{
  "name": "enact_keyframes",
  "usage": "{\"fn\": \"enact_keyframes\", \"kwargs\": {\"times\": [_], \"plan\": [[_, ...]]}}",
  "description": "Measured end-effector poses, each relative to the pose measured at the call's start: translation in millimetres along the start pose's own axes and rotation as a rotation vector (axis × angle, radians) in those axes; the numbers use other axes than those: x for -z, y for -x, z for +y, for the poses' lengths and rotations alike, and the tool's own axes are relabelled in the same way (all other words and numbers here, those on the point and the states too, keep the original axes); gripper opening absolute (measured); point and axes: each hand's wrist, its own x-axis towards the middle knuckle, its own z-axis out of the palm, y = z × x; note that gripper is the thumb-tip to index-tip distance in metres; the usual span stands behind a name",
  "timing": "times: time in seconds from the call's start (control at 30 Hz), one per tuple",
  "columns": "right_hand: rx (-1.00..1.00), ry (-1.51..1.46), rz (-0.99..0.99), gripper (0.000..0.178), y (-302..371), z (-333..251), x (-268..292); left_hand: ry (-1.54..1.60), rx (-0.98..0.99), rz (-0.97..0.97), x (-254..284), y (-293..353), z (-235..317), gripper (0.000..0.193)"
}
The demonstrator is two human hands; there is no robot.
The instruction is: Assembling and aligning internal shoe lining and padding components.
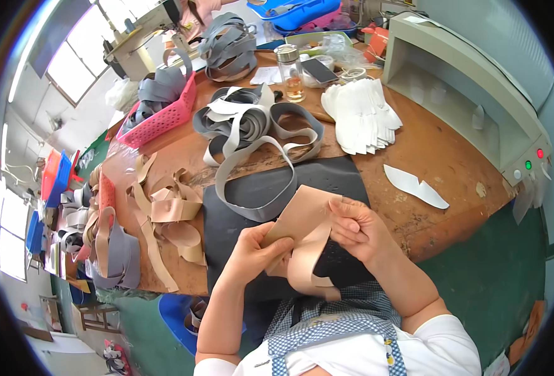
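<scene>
At the left, a pink basket [164,117] with holes in its side is full of grey strips [164,88]. It sits on the brown counter [437,150]. A messy pile of tan strips [179,210] lies nearer the person. Next comes a black mat [223,241], flat on the counter. Over it, the left hand [258,250] is closed on the left edge of a tan strip [305,210], with the thumb on top. A big heap of grey bands [245,119] lies past the hands, with one loop on the mat. The tan strip is held up between the two hands, and its long part curls down toward the lap. Its low end is blurry, so I can't quite tell how it folds. The right hand [355,225] is curled up and pinches the strip's right edge. Farther back stands a glass jar [291,75] with a shiny lid. To its right is a stack of white cut pieces [361,116], then one white piece [415,186] alone. At the far right is a big grey machine [455,50].
</scene>
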Motion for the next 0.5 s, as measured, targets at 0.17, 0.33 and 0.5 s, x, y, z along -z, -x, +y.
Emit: {"fn": "enact_keyframes", "kwargs": {"times": [0.17, 0.33, 0.5], "plan": [[0.043, 0.004, 0.199, 0.024, -1, -7, -23, -0.298, -0.09, 0.063, 17, 4, -7, 0.017], [0.385, 0.094, 0.141, 0.02, 40, -58, -56, -0.266, -0.121, 0.175, 31, 11, 0, 0.015], [0.712, 0.199, 0.241, 0.013, 67, -55, -85, -0.552, -0.382, 0.481, 30, -11, 16, 0.012]]}}
